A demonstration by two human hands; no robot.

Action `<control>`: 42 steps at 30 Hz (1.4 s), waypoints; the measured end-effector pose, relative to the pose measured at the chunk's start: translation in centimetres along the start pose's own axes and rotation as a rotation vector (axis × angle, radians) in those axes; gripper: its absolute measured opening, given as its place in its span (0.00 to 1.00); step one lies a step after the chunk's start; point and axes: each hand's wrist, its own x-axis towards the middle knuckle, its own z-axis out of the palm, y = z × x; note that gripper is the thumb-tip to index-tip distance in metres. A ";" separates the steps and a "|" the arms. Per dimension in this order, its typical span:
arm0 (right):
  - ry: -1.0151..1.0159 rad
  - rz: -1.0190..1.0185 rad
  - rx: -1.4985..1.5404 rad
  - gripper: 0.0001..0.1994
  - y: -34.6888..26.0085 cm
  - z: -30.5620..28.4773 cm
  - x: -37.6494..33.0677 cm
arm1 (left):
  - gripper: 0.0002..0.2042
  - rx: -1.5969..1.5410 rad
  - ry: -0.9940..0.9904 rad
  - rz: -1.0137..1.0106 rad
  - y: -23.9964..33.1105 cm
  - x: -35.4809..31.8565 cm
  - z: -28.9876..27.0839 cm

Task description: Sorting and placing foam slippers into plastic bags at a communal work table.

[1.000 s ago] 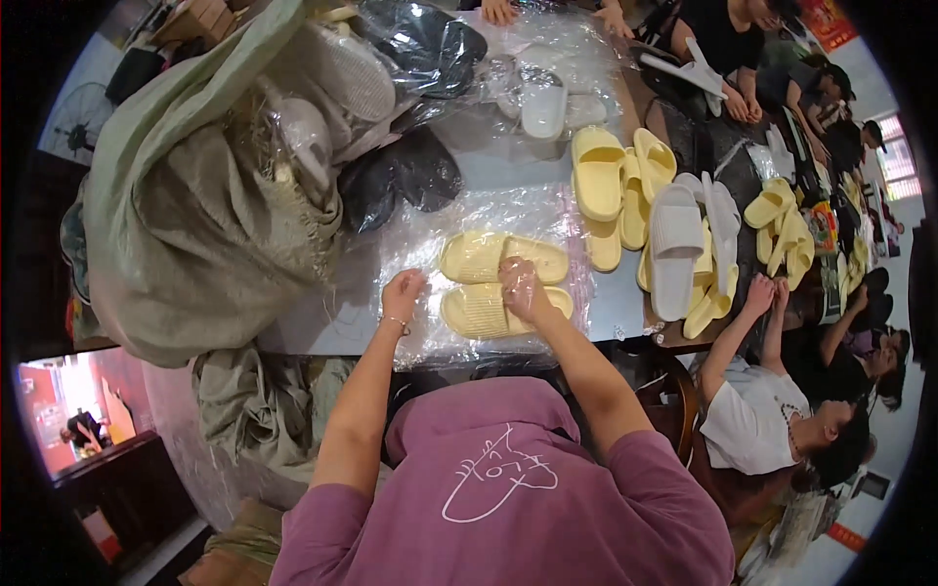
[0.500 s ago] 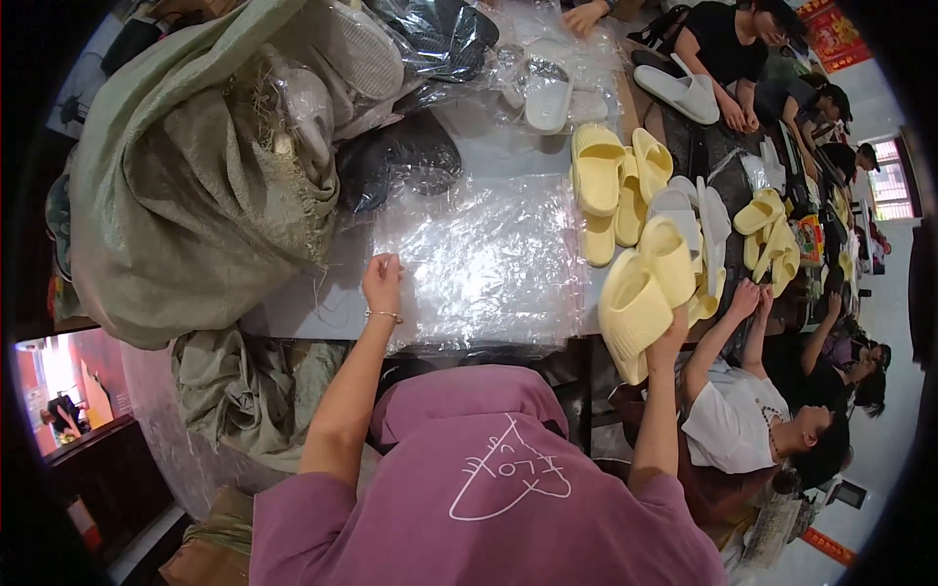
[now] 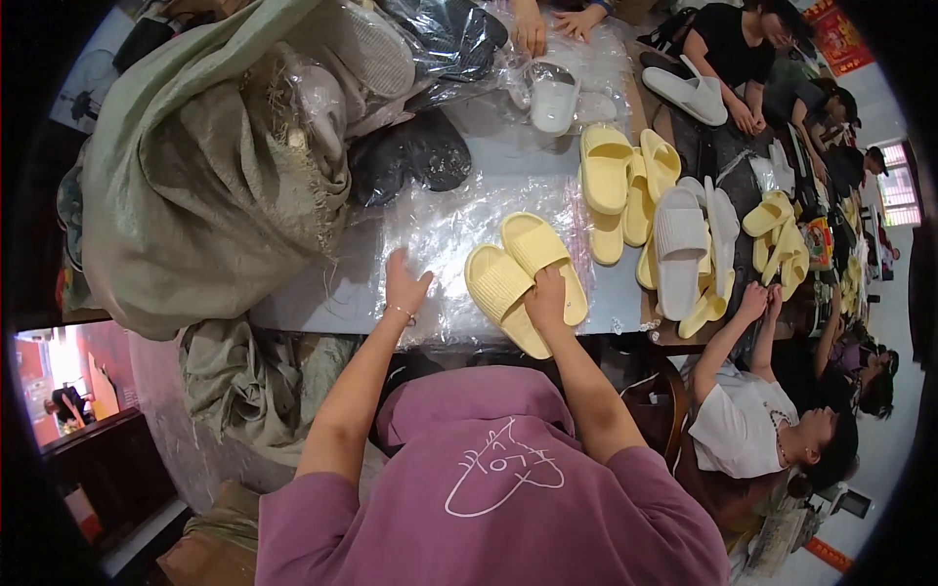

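Observation:
My right hand (image 3: pixel 547 298) grips a pair of yellow slide sandals (image 3: pixel 500 283), held side by side over the clear plastic bags (image 3: pixel 425 230). Its fingers are at the inner edge of the right sandal, partly hidden. Near the left edge of the bags, my left hand (image 3: pixel 403 285) has its fingers apart and holds nothing. The bags lie flat and shiny on the grey table (image 3: pixel 332 293) in front of me. Past them lies a dark pair of slippers in clear plastic (image 3: pixel 410 161).
At the left a large green woven sack (image 3: pixel 215 195) bulges with wrapped slippers. More yellow slides (image 3: pixel 606 176) and grey slides (image 3: pixel 681 244) stand at the right. Across the table are another person's hands (image 3: pixel 581 21); a person in a white shirt (image 3: pixel 738 415) sits at my right.
My right hand has brought the yellow slides leftward from the table's right side to above the bags. My left hand has opened and shifted slightly right. Another person's second hand has appeared across the table.

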 end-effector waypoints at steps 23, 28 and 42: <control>-0.042 -0.317 0.144 0.09 -5.9 0.0 1.5 | 0.30 0.726 -0.566 0.491 1.7 -2.9 -2.9; -0.116 -0.040 -0.154 0.11 0.7 3.4 1.6 | 0.26 0.581 -0.520 0.518 -0.8 -2.1 -4.2; -0.234 -0.005 -0.128 0.14 1.2 4.4 2.6 | 0.10 -0.323 -0.254 -0.506 -3.3 -6.5 -3.9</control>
